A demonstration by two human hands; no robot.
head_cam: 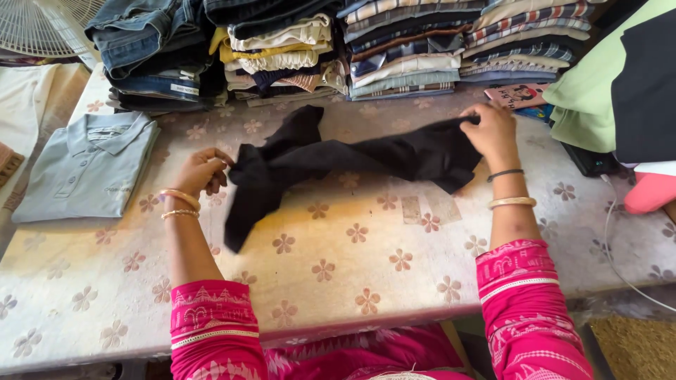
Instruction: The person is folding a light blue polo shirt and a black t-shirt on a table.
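Two hands are at work on one black garment [352,158], and the grip is seen first. The fingers of the left hand [201,171] are curled tight and a bunched end of the cloth is pinched between them; by the right hand [493,134] the opposite end is clamped, fingers folded over the fabric's edge. The garment is held stretched across the middle of the table [338,267], apparently so that the twist along it can be worked out, though a rope-like roll is seen between the hands. One loose tail is left trailing down toward the near edge, another is thrown up toward the stacks.

The cloth is shown as thin, limp and matte, creased wherever it is gathered. Gold bangles are worn on both wrists, and a dark band on the right; bright pink patterned sleeves are seen behind them.

Further out, the table is covered in a pale sheet printed with brown flowers. A grey-blue polo shirt [88,169] is laid flat and squarely folded just left of the left hand, well clear of the black piece. Along the far edge, folded jeans [151,49], cream and yellow pieces and checked shirts [465,42] are stacked in neat piles. A fan grille [35,24] is caught at the far left corner.
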